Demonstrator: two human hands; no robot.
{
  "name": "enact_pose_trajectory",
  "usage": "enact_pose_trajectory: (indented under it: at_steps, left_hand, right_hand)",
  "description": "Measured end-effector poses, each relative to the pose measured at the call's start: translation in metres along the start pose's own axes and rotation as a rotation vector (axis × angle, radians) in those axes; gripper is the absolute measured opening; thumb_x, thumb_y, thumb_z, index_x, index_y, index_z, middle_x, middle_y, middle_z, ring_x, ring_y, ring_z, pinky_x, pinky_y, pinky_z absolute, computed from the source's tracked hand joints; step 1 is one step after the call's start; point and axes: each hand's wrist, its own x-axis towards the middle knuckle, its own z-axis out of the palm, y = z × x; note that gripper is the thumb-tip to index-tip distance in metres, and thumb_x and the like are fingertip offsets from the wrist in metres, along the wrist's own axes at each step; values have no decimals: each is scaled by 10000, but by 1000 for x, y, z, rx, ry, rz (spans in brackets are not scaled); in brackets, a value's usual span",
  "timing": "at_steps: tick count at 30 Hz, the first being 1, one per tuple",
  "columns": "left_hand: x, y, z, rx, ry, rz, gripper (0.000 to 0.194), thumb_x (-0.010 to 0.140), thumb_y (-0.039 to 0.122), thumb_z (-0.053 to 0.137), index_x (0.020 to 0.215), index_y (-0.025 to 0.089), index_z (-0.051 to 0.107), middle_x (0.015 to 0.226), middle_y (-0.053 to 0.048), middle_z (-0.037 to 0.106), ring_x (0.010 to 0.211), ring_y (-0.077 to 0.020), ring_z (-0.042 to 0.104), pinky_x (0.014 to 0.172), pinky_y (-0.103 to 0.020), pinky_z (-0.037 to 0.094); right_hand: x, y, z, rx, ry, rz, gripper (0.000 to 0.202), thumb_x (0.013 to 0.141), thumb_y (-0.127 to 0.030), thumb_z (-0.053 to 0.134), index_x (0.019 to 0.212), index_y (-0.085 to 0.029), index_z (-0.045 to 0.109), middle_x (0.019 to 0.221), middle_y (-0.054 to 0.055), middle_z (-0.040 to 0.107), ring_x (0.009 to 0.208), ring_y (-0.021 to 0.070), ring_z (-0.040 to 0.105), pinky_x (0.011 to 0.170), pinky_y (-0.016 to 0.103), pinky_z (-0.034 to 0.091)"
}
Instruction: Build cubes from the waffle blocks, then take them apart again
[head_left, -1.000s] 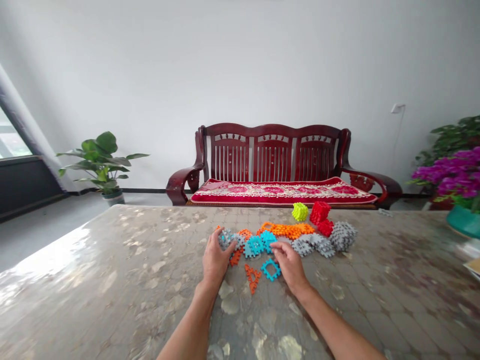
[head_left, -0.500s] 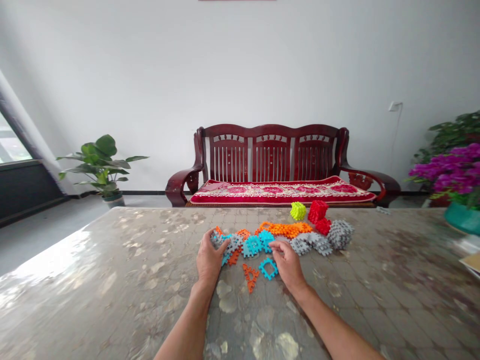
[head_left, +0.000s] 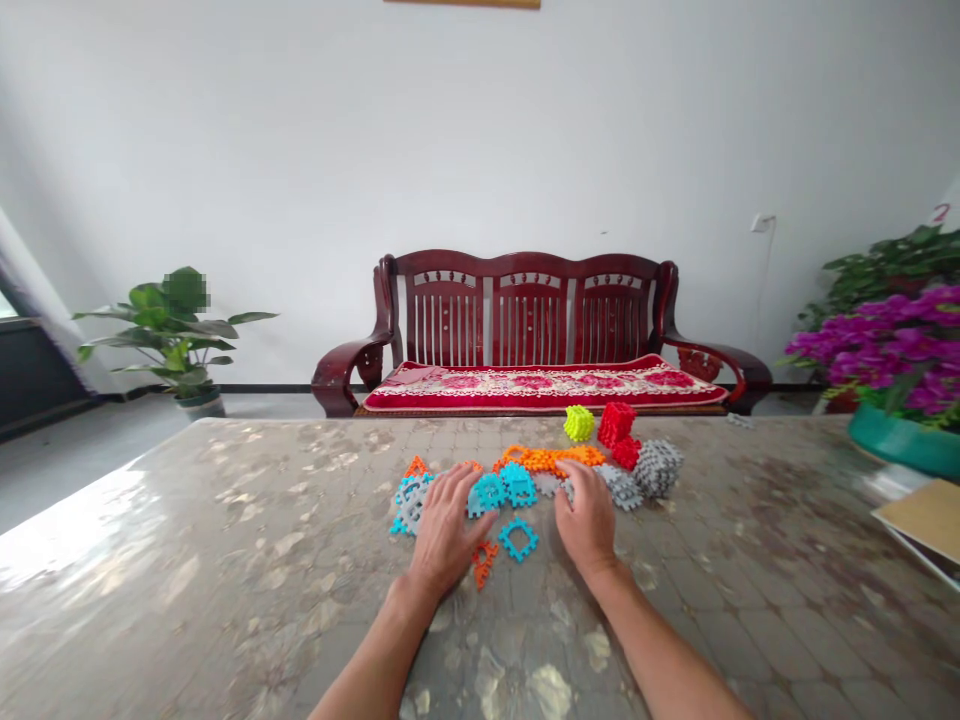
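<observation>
My left hand lies palm down with its fingers stretched and spread over interlocking plastic pieces, hiding some of them. Grey and blue pieces show on its outer side, and an orange triangle piece sits partly under the thumb. Between the hands are joined blue pieces and a flat blue square frame lying apart. My right hand is open, thumb and index finger apart, beside grey pieces. Its fingertips are close to a row of orange pieces; contact cannot be made out.
Behind the pieces stand a yellow-green cube, a red cube and a grey ball-like build. On the table's right are a teal flower pot and a cardboard-coloured stack. A wooden bench stands beyond the table.
My left hand has let go of the grey and blue pieces and moved right, now flat over the pile. My right hand has moved off the blue pieces, its fingers opening. The view has shifted slightly.
</observation>
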Motion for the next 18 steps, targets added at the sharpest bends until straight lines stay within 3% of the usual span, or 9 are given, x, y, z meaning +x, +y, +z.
enact_pose_trajectory:
  at_steps: [4, 8, 12, 18]
  left_hand:
    - [-4, 34, 2, -78, -204, 203, 597, 802, 422, 638, 1366, 302, 482, 1448, -63, 475, 1382, -266, 353, 1173, -499, 220]
    - [-9, 43, 4, -104, -392, 279, 569, 804, 447, 639, 1351, 387, 495, 1439, -21, 491, 1386, -275, 350, 1162, -552, 206]
    - [-10, 34, 7, -57, -380, 224, 396, 848, 333, 604, 1241, 389, 600, 1371, -14, 556, 1366, -262, 377, 1158, -550, 209]
    - [-6, 26, 8, -29, -290, 123, 345, 881, 206, 530, 1157, 372, 653, 1264, -6, 633, 1341, -244, 408, 1157, -560, 198]
  right_hand:
    - [9, 27, -15, -336, -5, 48, 458, 846, -316, 511, 1286, -192, 536, 1392, 137, 483, 1288, 317, 381, 1035, 465, 307]
    - [12, 43, -18, -525, -61, 108, 490, 872, -404, 501, 1315, -197, 536, 1396, 161, 474, 1295, 354, 363, 1024, 497, 287]
    - [10, 43, -17, -570, -157, 146, 418, 875, -410, 497, 1239, -237, 609, 1355, 145, 519, 1254, 356, 401, 962, 500, 323]
    - [9, 31, -19, -507, -224, 145, 330, 834, -384, 548, 1127, -284, 661, 1233, 100, 597, 1109, 305, 483, 863, 440, 369]
